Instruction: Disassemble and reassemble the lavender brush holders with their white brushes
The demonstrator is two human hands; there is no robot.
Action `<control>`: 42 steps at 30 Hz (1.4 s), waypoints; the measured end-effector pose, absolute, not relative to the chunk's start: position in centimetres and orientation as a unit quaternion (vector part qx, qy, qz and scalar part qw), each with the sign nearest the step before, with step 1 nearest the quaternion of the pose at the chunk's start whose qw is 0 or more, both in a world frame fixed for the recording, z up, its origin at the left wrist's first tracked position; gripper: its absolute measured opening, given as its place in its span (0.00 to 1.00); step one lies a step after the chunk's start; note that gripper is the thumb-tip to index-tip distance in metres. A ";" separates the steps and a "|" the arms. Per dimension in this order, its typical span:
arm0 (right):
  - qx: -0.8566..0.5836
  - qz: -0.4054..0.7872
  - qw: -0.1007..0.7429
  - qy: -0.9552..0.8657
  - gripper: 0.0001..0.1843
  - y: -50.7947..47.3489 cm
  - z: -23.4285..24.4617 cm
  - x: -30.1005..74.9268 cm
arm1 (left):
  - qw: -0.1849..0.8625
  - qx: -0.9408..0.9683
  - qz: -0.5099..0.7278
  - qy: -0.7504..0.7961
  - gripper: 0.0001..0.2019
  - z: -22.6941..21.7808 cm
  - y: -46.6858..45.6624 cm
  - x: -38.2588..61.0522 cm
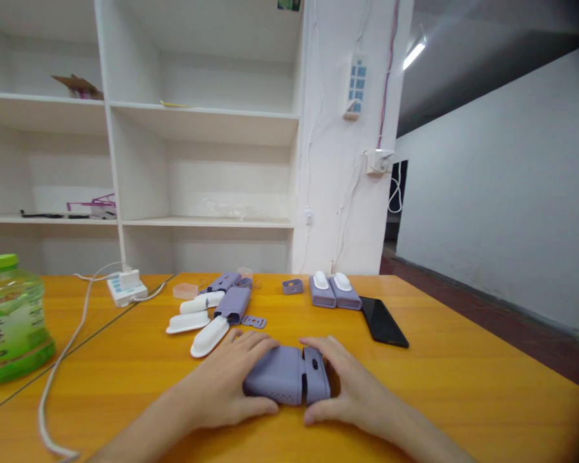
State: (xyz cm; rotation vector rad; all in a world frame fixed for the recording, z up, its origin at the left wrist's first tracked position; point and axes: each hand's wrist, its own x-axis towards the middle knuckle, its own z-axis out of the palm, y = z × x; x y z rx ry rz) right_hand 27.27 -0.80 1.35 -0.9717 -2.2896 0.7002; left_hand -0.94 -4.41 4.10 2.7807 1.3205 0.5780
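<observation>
A lilac plastic case [276,374] lies on the orange table [463,386] in front of me, with a matching lilac cap [316,373] pressed against its right end. My left hand [231,386] wraps round the case body, thumb below and fingers over its far side. On the cap end rests my right hand [352,386], fingers curled over it. Further back lie several lilac case parts [234,302] and white rounded inserts [207,335].
Two lilac holders with white inserts [334,290] and a black phone [383,321] lie to the right. A green drink bottle [9,318] stands at the left. A white power strip [125,286] and its cable [60,366] cross the left side. White shelves [197,116] stand behind.
</observation>
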 end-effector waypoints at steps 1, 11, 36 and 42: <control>-0.358 0.266 0.272 -0.853 0.56 -0.8 1.5 27.4 | 0.015 0.881 0.187 0.434 0.36 3.8 -4.2 -1.6; -0.356 0.264 0.291 -0.848 0.46 -1.0 1.2 28.4 | 0.083 0.872 0.226 0.426 0.38 1.5 -3.3 -1.8; -0.360 0.274 0.306 -0.838 0.45 -1.7 0.7 27.2 | 0.059 0.872 0.245 0.418 0.37 1.0 -2.8 -2.5; -0.349 0.267 0.313 -0.842 0.43 -1.8 0.7 27.2 | 0.055 0.873 0.239 0.422 0.37 1.1 -2.9 -2.4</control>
